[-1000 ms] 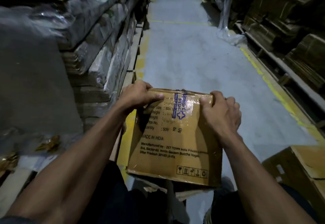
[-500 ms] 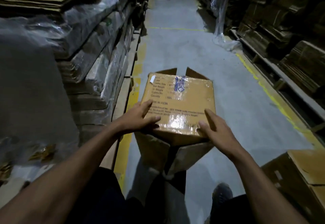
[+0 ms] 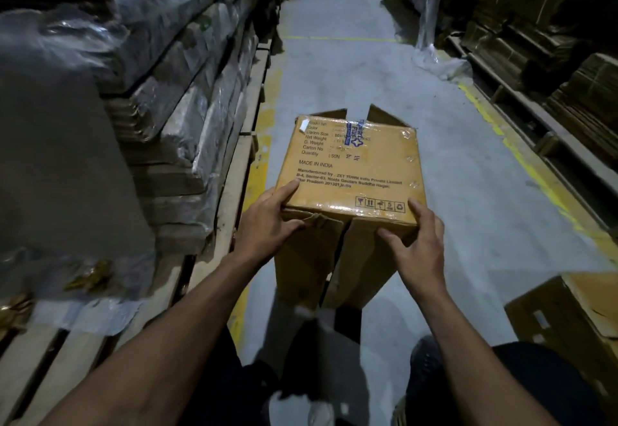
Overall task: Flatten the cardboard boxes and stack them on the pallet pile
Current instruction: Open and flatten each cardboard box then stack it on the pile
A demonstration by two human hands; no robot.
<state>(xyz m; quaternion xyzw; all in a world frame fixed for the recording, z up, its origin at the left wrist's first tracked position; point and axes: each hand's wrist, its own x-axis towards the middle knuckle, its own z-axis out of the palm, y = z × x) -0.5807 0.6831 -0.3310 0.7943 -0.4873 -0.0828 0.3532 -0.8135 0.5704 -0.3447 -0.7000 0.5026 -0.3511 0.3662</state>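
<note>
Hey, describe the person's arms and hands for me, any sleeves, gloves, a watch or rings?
Both forearms are bare up to the frame edge; no sleeve shows on either. The left hand and right hand wear no gloves. No watch, band or ring is visible on the wrists or fingers, though the light is dim. Below the arms, dark trousers show.
</note>
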